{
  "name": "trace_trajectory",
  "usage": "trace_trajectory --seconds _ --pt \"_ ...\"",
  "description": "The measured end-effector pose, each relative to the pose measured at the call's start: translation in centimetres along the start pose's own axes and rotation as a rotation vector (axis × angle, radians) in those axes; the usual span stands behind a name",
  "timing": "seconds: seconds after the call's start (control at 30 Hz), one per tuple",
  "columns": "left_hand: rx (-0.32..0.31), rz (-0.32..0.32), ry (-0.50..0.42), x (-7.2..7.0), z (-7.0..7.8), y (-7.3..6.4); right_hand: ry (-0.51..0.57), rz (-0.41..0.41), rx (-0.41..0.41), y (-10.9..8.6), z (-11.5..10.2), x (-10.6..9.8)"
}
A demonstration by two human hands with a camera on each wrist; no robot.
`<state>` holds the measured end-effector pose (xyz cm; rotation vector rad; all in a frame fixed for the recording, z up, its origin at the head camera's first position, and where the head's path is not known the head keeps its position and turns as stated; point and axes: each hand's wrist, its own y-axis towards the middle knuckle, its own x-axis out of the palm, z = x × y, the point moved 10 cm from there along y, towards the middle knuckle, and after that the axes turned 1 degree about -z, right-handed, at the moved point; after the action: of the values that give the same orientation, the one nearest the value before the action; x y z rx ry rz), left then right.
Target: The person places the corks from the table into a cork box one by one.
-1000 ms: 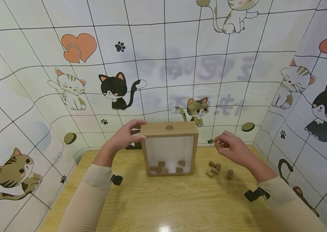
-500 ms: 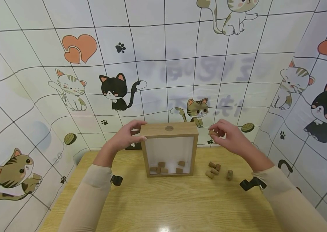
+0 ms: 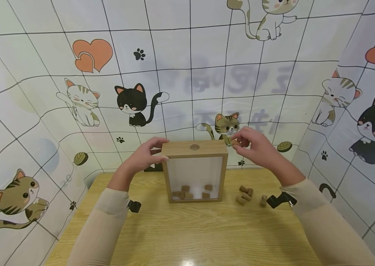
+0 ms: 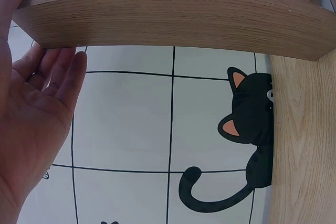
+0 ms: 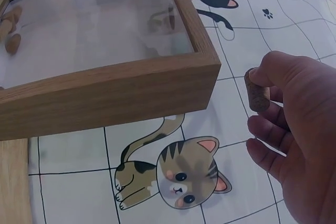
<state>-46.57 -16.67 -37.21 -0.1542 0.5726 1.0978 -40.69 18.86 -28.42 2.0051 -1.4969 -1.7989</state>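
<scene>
A wooden box (image 3: 194, 149) with a clear front and a round hole in its top stands upright on the table. Several corks (image 3: 185, 188) lie in its bottom. My left hand (image 3: 145, 155) grips the box's upper left corner, thumb at the front and fingers behind, as the left wrist view also shows. Between thumb and fingers of my right hand (image 3: 252, 146) a cork (image 5: 258, 92) is pinched. That hand is in the air just right of the box's upper right corner, apart from it in the right wrist view.
Several loose corks (image 3: 245, 195) lie on the wooden table (image 3: 187, 229) right of the box. One cork (image 3: 263, 200) stands a little apart from them. Behind the table hangs a white cloth (image 3: 174, 48) printed with cats and grid lines.
My right hand has risen and moved left with the cork, from above the loose corks to beside the box's upper right corner. The left hand has stayed on the box.
</scene>
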Motion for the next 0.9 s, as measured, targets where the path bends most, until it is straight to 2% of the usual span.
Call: trace_trajectory --seconds 0.27,0.6,0.9 --pt "-0.007 0.005 -0.005 0.0 0.1 -0.2 0.03 -0.034 -0.025 2.3 -0.9 1.1" --pt "-0.004 -0.001 -0.005 0.0 0.1 -0.1 0.13 -0.144 0.068 4.4 -1.8 3.7" --pt "0.005 -0.003 -0.004 0.0 0.3 -0.2 0.2 -0.199 0.129 6.1 -1.8 5.6"
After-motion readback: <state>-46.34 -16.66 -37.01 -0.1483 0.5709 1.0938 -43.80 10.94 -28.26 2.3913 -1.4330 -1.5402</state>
